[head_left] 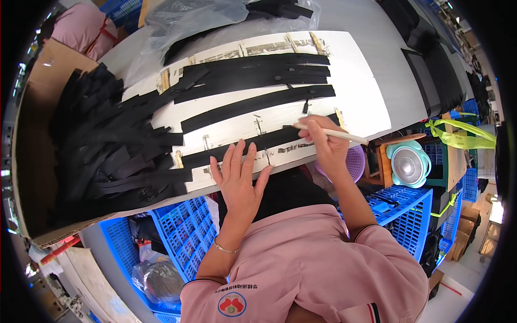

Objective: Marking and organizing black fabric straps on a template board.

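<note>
My right hand (327, 144) holds a slim white pen (347, 135), its tip by the nearest black zipper strip (272, 140). My left hand (238, 180) lies with fingers spread at that strip's near edge, fingertips touching it. The strip lies lengthwise on a white board (355, 75) with dark marks and yellowish tape patches. Farther up the board rests another zipper strip (258, 103), a small black pull (306, 106) hanging near its right end. Several more black strips (253, 70) lie close together beyond it.
At the left, a cardboard box (46, 70) holds a heap of black strips (107, 145). Clear plastic bags (188, 24) lie at the back of the table. Black padded pieces (425, 81) lie far right. Below stand blue crates (186, 231) and a teal fan (409, 166).
</note>
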`<state>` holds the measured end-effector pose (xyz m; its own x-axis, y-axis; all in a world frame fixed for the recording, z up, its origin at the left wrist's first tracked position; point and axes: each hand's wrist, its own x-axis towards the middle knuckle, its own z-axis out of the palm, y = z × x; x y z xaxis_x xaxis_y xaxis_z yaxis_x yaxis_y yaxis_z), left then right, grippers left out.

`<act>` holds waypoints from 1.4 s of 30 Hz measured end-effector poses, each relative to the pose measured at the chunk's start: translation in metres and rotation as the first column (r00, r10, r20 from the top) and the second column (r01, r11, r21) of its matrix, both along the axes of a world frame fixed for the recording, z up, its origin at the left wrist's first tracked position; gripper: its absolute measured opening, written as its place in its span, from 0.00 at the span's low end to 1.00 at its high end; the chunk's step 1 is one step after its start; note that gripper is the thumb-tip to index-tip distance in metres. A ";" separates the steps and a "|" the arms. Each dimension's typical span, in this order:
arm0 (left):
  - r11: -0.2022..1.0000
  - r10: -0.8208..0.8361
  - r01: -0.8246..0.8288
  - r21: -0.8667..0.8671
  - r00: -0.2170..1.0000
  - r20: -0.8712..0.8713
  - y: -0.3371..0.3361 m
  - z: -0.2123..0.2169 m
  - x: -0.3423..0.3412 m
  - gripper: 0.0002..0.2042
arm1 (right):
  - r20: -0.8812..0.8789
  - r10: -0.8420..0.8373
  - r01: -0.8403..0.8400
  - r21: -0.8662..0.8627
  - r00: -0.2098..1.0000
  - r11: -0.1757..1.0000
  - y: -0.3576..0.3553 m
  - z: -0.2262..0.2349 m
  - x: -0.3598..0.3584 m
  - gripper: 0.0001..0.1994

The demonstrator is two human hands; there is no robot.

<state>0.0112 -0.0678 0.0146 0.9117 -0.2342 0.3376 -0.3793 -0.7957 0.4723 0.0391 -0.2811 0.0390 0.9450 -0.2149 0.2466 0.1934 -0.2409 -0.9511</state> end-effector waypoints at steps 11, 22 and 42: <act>1.000 -0.012 0.013 0.020 0.999 -0.038 -0.001 0.006 -0.002 0.26 | 0.304 -0.033 0.273 -0.797 0.952 0.538 -0.048 -0.030 -0.039 0.25; 0.939 -0.227 0.244 -0.241 0.969 0.099 -0.083 0.008 0.040 0.13 | 0.303 -0.027 0.271 -0.802 0.953 0.532 -0.048 -0.033 -0.042 0.24; 0.958 -0.169 0.191 -0.214 0.979 0.115 -0.107 0.004 0.049 0.08 | 0.009 0.027 -0.025 -0.170 1.000 0.985 -0.063 -0.020 0.010 0.09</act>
